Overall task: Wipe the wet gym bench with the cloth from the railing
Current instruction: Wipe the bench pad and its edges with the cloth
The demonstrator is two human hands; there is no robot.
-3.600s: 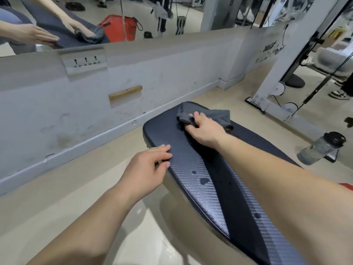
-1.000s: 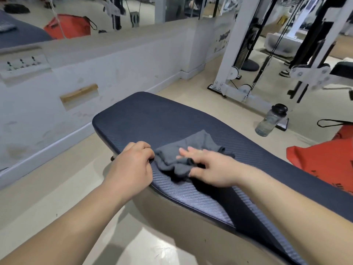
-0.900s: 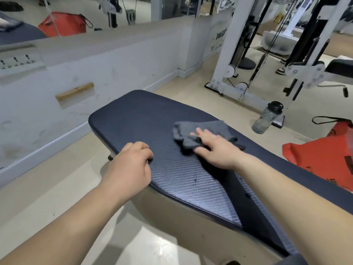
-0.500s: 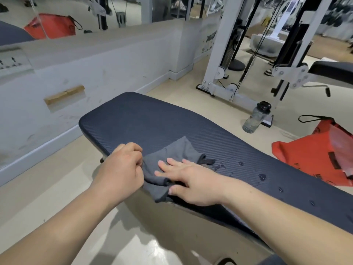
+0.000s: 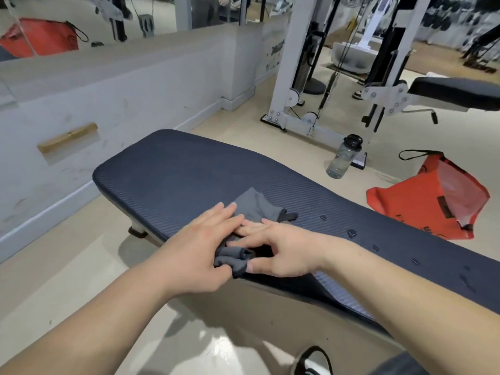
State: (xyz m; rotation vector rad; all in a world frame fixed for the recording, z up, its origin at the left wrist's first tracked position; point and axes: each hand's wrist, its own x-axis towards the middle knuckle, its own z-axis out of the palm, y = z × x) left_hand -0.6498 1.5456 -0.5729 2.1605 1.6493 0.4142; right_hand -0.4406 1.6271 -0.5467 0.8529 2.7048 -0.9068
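A dark blue ribbed gym bench (image 5: 189, 174) runs from the left-centre to the right edge. A grey cloth (image 5: 254, 205) lies bunched on its near edge. My left hand (image 5: 200, 247) rests on the cloth's left part, fingers flat, thumb under a fold. My right hand (image 5: 281, 250) presses on the cloth from the right, with its thumb against the rolled fold. Water drops (image 5: 353, 233) dot the bench to the right of my hands.
A clear water bottle (image 5: 343, 157) stands on the floor behind the bench. An orange bag (image 5: 422, 201) lies at the right. A white cable machine frame (image 5: 289, 74) and another padded bench (image 5: 457, 93) stand behind. A low grey wall (image 5: 121, 98) with a mirror runs along the left.
My left hand has left the bench edge and come onto the cloth beside my right hand. The cloth sits at the near edge, bunched between both hands.
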